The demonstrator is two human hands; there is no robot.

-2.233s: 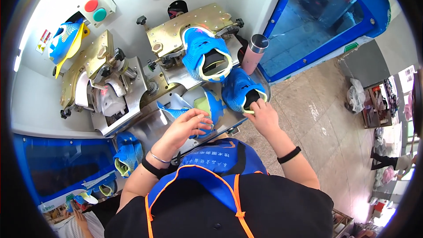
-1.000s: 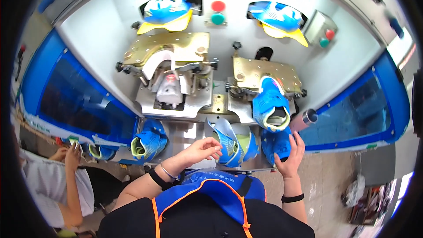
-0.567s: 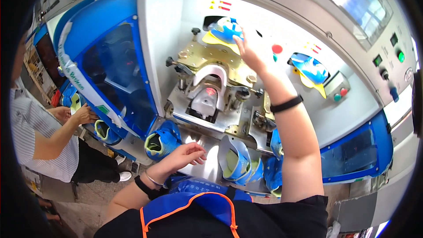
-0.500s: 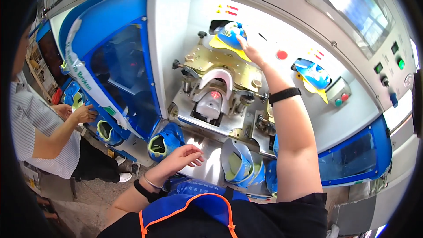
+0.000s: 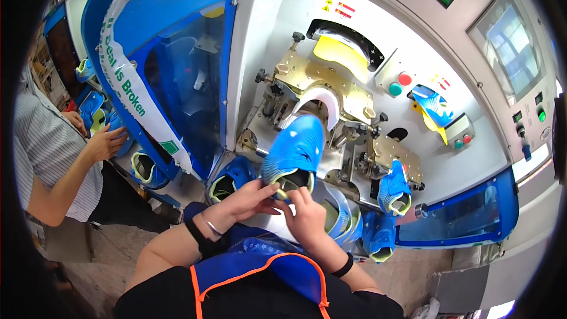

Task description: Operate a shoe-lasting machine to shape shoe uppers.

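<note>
A blue shoe upper (image 5: 297,145) with a lime-green lining hangs in front of me, its toe pointing up and away. At its heel opening, my left hand (image 5: 255,199) pinches the collar edge from the left. My right hand (image 5: 308,217) grips the same collar from the right, fingers bent and close to the left fingertips. Behind the toe is a pale U-shaped pad (image 5: 323,101) under a brass-coloured clamp plate (image 5: 325,80); the upper hides the mould there. Higher up, a yellow curved plate (image 5: 341,56) juts from a slot bearing nothing.
Blue shoes stand left (image 5: 231,178) and right (image 5: 380,237) of my hands, with another on the right-hand mould (image 5: 394,192). A blue upper (image 5: 434,106) sits on the right yellow plate. The blue machine door (image 5: 189,71) stands left, beside a co-worker's hand (image 5: 107,142) holding a shoe.
My right hand has come down from the yellow plate, where a blue upper sat; that plate is now bare. Both hands now hold a blue upper low in front. The view has shifted.
</note>
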